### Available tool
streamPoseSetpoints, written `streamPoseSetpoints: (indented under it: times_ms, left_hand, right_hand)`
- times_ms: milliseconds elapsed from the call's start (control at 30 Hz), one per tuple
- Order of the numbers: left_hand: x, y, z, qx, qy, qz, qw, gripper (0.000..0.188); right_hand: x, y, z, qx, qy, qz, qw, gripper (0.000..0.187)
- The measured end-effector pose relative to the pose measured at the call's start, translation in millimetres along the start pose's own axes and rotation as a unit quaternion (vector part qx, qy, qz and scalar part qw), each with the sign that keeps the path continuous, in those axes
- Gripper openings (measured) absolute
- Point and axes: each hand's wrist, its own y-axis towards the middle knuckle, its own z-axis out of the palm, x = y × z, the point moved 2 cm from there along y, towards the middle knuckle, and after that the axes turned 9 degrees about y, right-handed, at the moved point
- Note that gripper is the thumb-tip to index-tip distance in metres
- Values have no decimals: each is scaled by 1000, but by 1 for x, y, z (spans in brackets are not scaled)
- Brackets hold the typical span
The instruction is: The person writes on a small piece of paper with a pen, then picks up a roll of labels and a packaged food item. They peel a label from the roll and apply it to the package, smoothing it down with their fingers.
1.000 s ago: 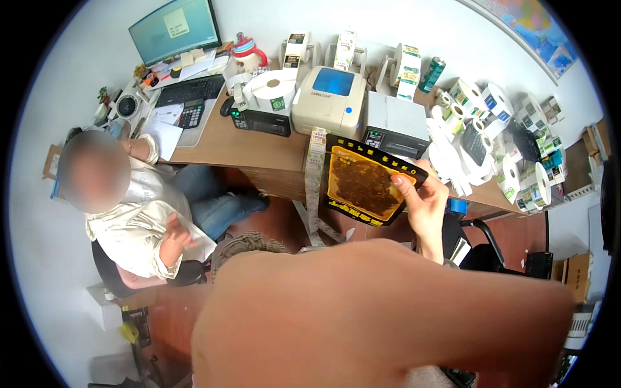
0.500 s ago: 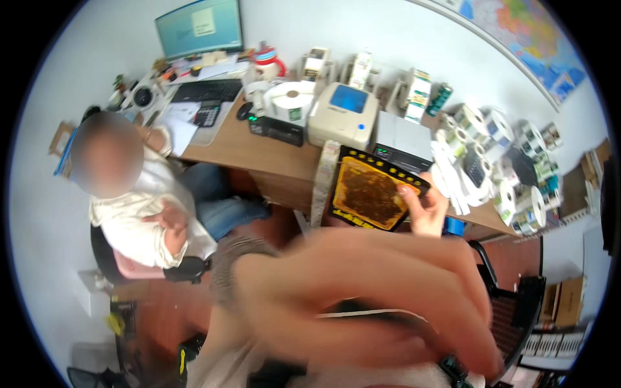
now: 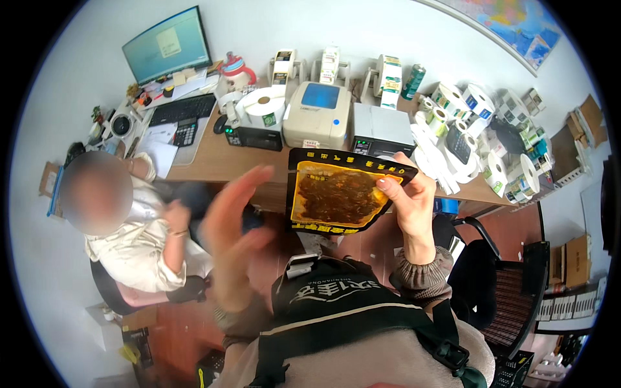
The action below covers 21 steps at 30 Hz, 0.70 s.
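Note:
In front of my chest, my right hand (image 3: 412,197) grips the right edge of a flat black food pouch (image 3: 346,226), thumb on the face toward me. The pouch is upright and slightly tilted, with yellow print and a yellow-framed area showing dark brown contents. To its left, my left hand (image 3: 236,216) is raised and blurred by motion. Its fingers are stretched and apart from the thumb. Nothing shows in it, and it does not touch the pouch.
Behind the pouch stands a wooden desk (image 3: 210,155) with a label printer (image 3: 317,116), a grey box-shaped machine (image 3: 383,129), several label rolls (image 3: 495,171) and a monitor (image 3: 167,46). A seated person (image 3: 139,242) is at the left. A black chair (image 3: 501,294) stands at the right.
My left arm, blurred across my front before, has swung left, and that hand is now raised beside the pouch. The right hand keeps its grip; the pouch has shifted left and sits straighter.

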Motion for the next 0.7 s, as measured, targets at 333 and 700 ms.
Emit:
streamPoseSetpoints:
  times_ms: [333, 700]
  left_hand:
    - [41, 14, 47, 36, -179, -108, 977, 24]
    - [56, 11, 53, -12, -64, -76, 995, 16]
  right_hand:
    - [-8, -11, 12, -19, 29, 19, 999, 12]
    - [-10, 5, 23, 0, -25, 83, 996, 14]
